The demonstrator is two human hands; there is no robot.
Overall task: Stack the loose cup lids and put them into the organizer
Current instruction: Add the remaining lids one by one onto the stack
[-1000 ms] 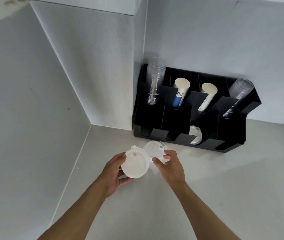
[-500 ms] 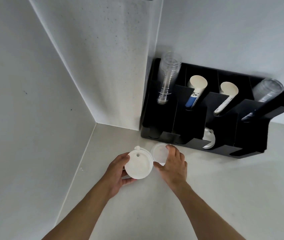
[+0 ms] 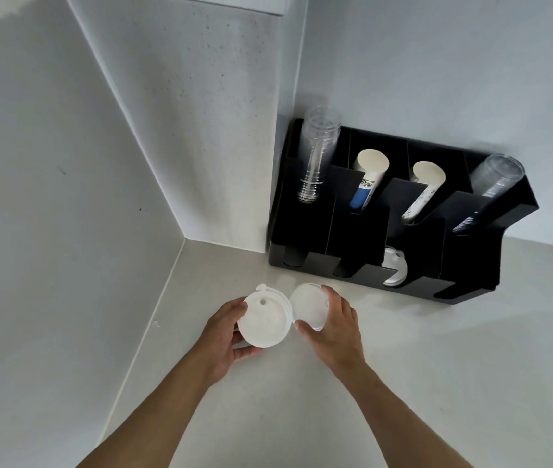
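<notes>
Where pale counter (image 3: 403,383) meets grey corner walls, a black organizer (image 3: 464,265) stands; the left hand (image 3: 222,336) grips stacked lids (image 3: 263,324). The right hand (image 3: 335,327) pinches one lid (image 3: 308,307)

The scene is seen from a single head-worn wide-angle camera, aimed forward and steeply down at a countertop (image 3: 403,383) in a wall corner — hands close below, a black organizer (image 3: 464,282) farther back, upper right.

I see a small stack of white lids (image 3: 264,321) tilted up off the counter, sip hole uppermost. Just beside it, a single white lid (image 3: 308,307). More lids (image 3: 395,271) sit in the black organizer's (image 3: 356,231) third lower slot.
</notes>
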